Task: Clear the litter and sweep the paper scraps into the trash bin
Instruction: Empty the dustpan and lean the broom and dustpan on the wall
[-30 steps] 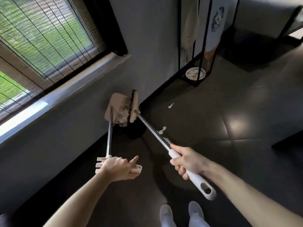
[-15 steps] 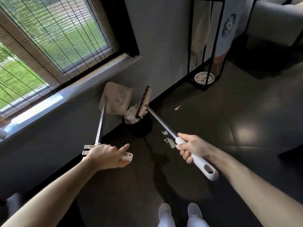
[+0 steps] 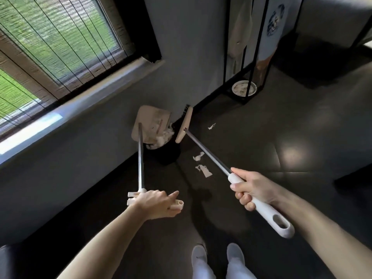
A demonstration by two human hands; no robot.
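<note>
**Change noted:** the dustpan point(image 3: 151, 119), a second ago pressed against the broom head point(image 3: 184, 125) above the trash bin point(image 3: 168, 156), now tips mouth-down over the bin's rim. The dumped scraps point(image 3: 163, 137) sit heaped in the bin's mouth. I judge one load emptied, with the floor not yet done.

**Count:**
- Trash bin: one, black, at the foot of the wall.
- Dustpan: one, over the bin. My left hand point(image 3: 155, 204) has its fingers curled round the handle end, forefinger stretched out.
- Broom point(image 3: 207, 151): one, head just right of the bin's mouth. My right hand point(image 3: 251, 188) has its fingers clamped round the white grip.
- Loose scraps on the floor: three.
  - Far scrap point(image 3: 211, 126), right of the bin.
  - Middle scrap point(image 3: 198, 156), near the bin's right side.
  - Near scrap point(image 3: 203, 170), just below the middle one, toward me.
- Hands: two, both occupied.
</note>
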